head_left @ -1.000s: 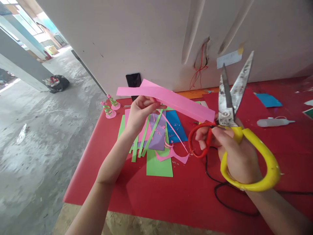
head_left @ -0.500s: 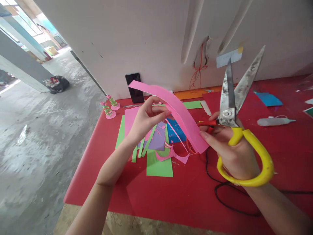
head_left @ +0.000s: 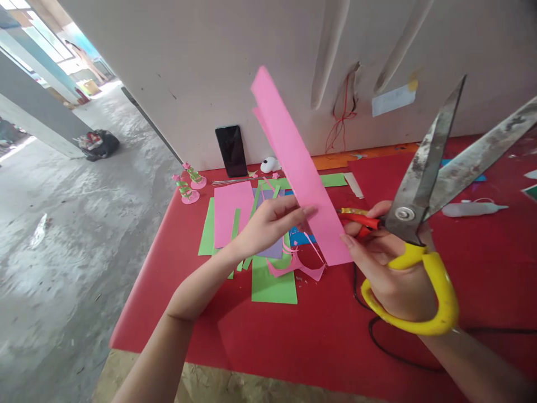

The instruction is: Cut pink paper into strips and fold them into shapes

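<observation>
A long folded pink paper strip (head_left: 300, 157) stands tilted in front of me, its far end up and to the left. My left hand (head_left: 271, 226) is closed on it along the lower half, thumb against the fingers. At the strip's bottom end, my right hand (head_left: 394, 274) pinches the paper between thumb and fingers. Large yellow-handled scissors (head_left: 405, 214) hang on that same hand, blades spread apart and pointing up to the right. Behind the right fingers a red tool handle (head_left: 363, 219) shows in part; its kind is hidden.
Below lie a pink sheet (head_left: 230, 215), a green sheet (head_left: 274, 285), thin green strips and pink offcuts (head_left: 296, 266). A phone (head_left: 231, 150) leans on the wall. Two small paper-flower stands (head_left: 187, 191) are at the left edge. A glue bottle (head_left: 474, 209) and black cable (head_left: 403, 355) lie right.
The pink strip has swung from an arched, leftward lean to a straighter, steeper stance. My left hand has moved right and down along it. The scissors have turned right, with blades wider apart.
</observation>
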A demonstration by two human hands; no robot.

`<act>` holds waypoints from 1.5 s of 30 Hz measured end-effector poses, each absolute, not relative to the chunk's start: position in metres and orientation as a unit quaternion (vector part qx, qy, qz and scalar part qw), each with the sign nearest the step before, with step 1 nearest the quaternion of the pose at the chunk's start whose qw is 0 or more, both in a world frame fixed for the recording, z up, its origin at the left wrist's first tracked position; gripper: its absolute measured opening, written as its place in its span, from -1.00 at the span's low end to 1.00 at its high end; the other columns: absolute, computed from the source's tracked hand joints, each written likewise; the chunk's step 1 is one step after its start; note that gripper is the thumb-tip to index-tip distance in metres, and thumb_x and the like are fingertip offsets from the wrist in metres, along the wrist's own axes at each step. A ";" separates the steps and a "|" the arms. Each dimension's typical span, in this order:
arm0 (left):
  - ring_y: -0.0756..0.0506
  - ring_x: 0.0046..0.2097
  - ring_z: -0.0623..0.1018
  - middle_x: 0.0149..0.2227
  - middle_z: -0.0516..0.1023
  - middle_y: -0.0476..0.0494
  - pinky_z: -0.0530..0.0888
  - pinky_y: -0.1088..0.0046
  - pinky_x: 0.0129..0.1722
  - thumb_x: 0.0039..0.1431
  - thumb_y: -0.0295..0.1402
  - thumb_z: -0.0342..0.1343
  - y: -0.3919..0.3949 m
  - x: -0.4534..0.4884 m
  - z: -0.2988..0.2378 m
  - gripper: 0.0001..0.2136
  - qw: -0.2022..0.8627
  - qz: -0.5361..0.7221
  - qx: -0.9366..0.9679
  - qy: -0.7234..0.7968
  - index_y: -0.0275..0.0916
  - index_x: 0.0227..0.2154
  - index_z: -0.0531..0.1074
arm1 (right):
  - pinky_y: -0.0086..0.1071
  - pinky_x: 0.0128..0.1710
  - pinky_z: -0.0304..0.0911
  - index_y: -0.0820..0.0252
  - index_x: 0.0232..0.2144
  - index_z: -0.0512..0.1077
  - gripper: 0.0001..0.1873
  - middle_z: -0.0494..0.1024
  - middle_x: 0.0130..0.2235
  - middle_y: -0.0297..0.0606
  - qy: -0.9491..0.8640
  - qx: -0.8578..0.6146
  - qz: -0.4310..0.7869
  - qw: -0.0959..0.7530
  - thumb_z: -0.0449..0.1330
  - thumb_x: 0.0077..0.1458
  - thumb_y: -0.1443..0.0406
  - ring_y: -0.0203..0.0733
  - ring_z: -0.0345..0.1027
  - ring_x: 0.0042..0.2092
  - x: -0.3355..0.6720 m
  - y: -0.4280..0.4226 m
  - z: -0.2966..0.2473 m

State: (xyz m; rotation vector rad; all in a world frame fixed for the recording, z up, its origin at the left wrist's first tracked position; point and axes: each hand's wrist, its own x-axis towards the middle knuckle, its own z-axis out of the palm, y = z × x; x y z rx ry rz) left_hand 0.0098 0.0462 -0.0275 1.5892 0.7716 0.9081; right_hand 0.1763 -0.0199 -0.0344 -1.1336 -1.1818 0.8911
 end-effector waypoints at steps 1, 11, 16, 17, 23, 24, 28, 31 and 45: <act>0.05 -0.45 0.49 -0.54 0.52 -0.05 0.43 0.52 -0.43 0.11 -0.02 0.16 0.045 0.009 -0.027 -0.61 0.542 0.381 0.673 0.329 -0.27 -0.58 0.40 | -0.26 -0.24 0.40 0.00 -0.33 0.22 -0.63 0.34 -0.39 -0.36 -0.506 -0.485 0.388 0.598 0.35 -0.12 0.31 -0.18 0.39 -0.32 0.176 -0.021 -0.035; 0.13 -0.60 0.39 -0.61 0.36 0.07 0.37 0.63 -0.61 0.17 -0.25 0.18 0.065 -0.026 -0.012 -0.79 0.443 0.642 0.535 0.324 -0.22 -0.52 0.45 | -0.30 -0.54 0.27 0.07 -0.28 0.32 -0.76 0.46 -0.51 -0.29 -0.465 -0.306 0.720 0.414 0.05 0.11 0.07 -0.17 0.29 -0.54 0.187 -0.021 -0.019; 0.14 -0.60 0.37 -0.62 0.38 0.08 0.32 0.63 -0.62 0.20 -0.26 0.14 0.080 -0.038 -0.010 -0.79 0.420 0.684 0.496 0.332 -0.21 -0.52 0.45 | -0.23 -0.29 0.32 0.08 -0.42 0.34 -0.67 0.42 -0.47 -0.25 -0.494 -0.248 0.788 0.272 0.04 0.08 -0.02 -0.11 0.30 -0.41 0.189 -0.029 -0.017; 0.14 -0.60 0.38 -0.61 0.38 0.07 0.31 0.63 -0.63 0.20 -0.27 0.14 0.082 -0.039 -0.011 -0.79 0.419 0.687 0.493 0.331 -0.21 -0.52 0.45 | -0.24 -0.28 0.31 0.08 -0.42 0.33 -0.66 0.42 -0.46 -0.25 -0.493 -0.261 0.785 0.268 0.04 0.09 -0.04 -0.11 0.28 -0.40 0.189 -0.032 -0.017; 0.14 -0.59 0.38 -0.59 0.39 0.06 0.34 0.64 -0.60 0.21 -0.34 0.12 0.085 -0.039 -0.013 -0.80 0.437 0.693 0.484 0.306 -0.22 -0.53 0.45 | -0.33 -0.46 0.19 0.04 -0.27 0.29 -0.60 0.41 -0.47 -0.31 -0.465 -0.280 0.800 0.257 0.05 0.09 -0.11 -0.19 0.17 -0.49 0.186 -0.042 -0.015; 0.14 -0.59 0.38 -0.59 0.38 0.06 0.34 0.64 -0.61 0.22 -0.34 0.12 0.085 -0.038 -0.013 -0.79 0.438 0.693 0.484 0.306 -0.22 -0.53 0.44 | -0.33 -0.48 0.17 0.05 -0.27 0.29 -0.60 0.41 -0.47 -0.31 -0.467 -0.283 0.798 0.255 0.04 0.09 -0.10 -0.22 0.14 -0.52 0.185 -0.042 -0.015; 0.14 -0.61 0.37 -0.60 0.37 0.06 0.34 0.62 -0.62 0.20 -0.31 0.14 0.080 -0.036 -0.012 -0.79 0.440 0.664 0.512 0.322 -0.23 -0.53 0.44 | -0.32 -0.49 0.19 0.08 -0.34 0.28 -0.63 0.40 -0.46 -0.31 -0.470 -0.315 0.780 0.268 0.00 0.13 -0.06 -0.26 0.13 -0.55 0.183 -0.037 -0.016; 0.08 -0.59 0.44 -0.61 0.35 0.05 0.43 0.55 -0.58 0.14 -0.26 0.20 0.073 -0.032 -0.013 -0.81 0.463 0.608 0.559 0.321 -0.23 -0.51 0.46 | -0.34 -0.52 0.18 0.08 -0.35 0.27 -0.64 0.37 -0.52 -0.34 -0.460 -0.319 0.779 0.283 0.04 0.11 -0.07 -0.24 0.15 -0.56 0.183 -0.036 -0.016; 0.13 -0.64 0.27 -0.64 0.32 0.07 0.27 0.59 -0.64 0.19 -0.27 0.14 0.083 -0.036 -0.010 -0.75 0.422 0.675 0.503 0.335 -0.21 -0.57 0.39 | -0.29 -0.51 0.20 0.11 -0.63 0.26 -0.56 0.36 -0.54 -0.28 -0.493 -0.328 0.755 0.283 -0.05 0.18 0.03 -0.25 0.10 -0.57 0.187 -0.038 -0.016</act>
